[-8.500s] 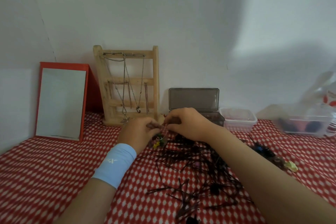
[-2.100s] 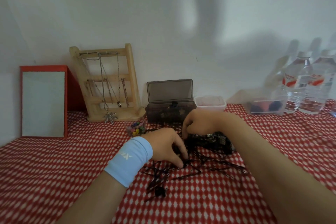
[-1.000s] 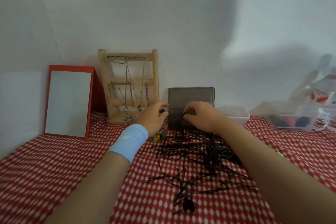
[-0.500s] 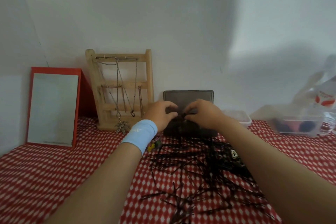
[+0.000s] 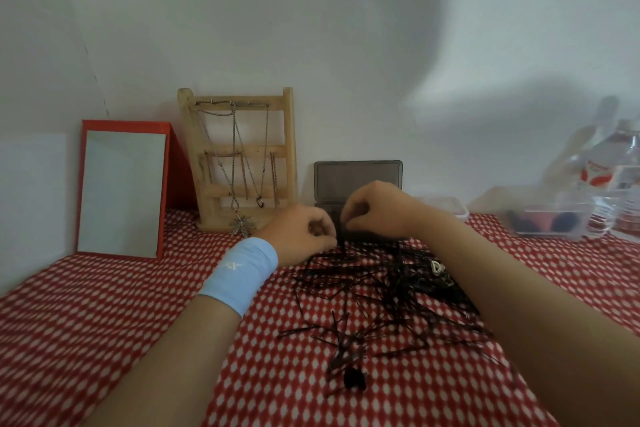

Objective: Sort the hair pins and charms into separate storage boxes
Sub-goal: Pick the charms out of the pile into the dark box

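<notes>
1. pins point(image 5: 381, 291): black, loose heap laid on red-white cloth point(image 5: 104, 322), centre to lower centre of frame. 1 small white charm point(image 5: 437, 266) is seen at the heap's right edge.
2. dark box point(image 5: 358, 180): centre of frame, set against the wall, lid raised. Its inside is hidden by the hands. A clear box point(image 5: 446, 213) is set just right of it.
3. L hand point(image 5: 301, 236): blue wristband point(image 5: 239, 274) worn. Fingers curled, tips together at the heap's upper edge. Whether a pin is pinched cannot be told.
4. R hand point(image 5: 377, 215): held in front of the dark box, fingers curled inward, tips near L hand's. What is gripped, if anything, cannot be told.
5. misc.: red-framed mirror point(image 5: 121, 187), left of frame. Wooden rack point(image 5: 289, 149) w/ chains, between mirror and dark box. Bottles point(image 5: 616, 184), blurred, far right.
</notes>
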`<state>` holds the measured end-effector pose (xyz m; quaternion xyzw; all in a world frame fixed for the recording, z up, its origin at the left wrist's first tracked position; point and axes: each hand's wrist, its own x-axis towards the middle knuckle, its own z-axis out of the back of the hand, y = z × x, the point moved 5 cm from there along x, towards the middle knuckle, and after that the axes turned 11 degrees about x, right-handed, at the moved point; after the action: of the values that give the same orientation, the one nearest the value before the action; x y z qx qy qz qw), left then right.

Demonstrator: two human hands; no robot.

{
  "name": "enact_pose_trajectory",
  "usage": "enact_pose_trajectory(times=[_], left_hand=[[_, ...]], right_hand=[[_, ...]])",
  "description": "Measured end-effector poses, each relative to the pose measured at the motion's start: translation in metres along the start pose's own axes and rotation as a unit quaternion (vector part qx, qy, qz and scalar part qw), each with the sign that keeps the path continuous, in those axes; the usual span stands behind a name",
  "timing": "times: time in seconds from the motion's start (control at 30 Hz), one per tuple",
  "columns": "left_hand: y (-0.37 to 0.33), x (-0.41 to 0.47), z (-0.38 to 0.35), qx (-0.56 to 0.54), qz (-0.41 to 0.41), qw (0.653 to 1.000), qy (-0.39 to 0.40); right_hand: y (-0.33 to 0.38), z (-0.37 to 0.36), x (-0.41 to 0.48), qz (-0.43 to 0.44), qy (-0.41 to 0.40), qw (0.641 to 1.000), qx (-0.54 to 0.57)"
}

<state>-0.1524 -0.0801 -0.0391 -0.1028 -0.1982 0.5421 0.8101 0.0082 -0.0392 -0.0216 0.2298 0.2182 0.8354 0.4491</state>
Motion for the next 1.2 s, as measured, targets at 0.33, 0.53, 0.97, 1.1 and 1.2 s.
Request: enact_pose_trajectory(times=[0.33,0.53,0.97,1.1,1.2], left_hand=[[-0.057,-0.087,-0.035,0.009,-0.088,0.943,0.321],[-0.067,-0.087,-0.041,0.054,-0.104,0.952,0.282],[-0.084,-0.009,-0.047,-0.059,-0.033,0.992,0.107],[-0.094,0.012,-0.062,0.006,-0.028,0.991,0.129],[-0.108,0.022,-0.07,-0.002,-0.035,0.99,0.136]], right_hand=[[0.011,-0.04,-0.06,-0.055,0.187,0.981,-0.012],[-0.018,0.001,-0.086,-0.102,0.063,0.992,-0.047],[-0.074,0.034,-0.1,-0.174,0.012,0.982,-0.077],[-0.08,0.027,-0.1,-0.157,0.1,0.976,-0.111],[-0.085,0.03,-0.1,-0.148,0.108,0.979,-0.091]])
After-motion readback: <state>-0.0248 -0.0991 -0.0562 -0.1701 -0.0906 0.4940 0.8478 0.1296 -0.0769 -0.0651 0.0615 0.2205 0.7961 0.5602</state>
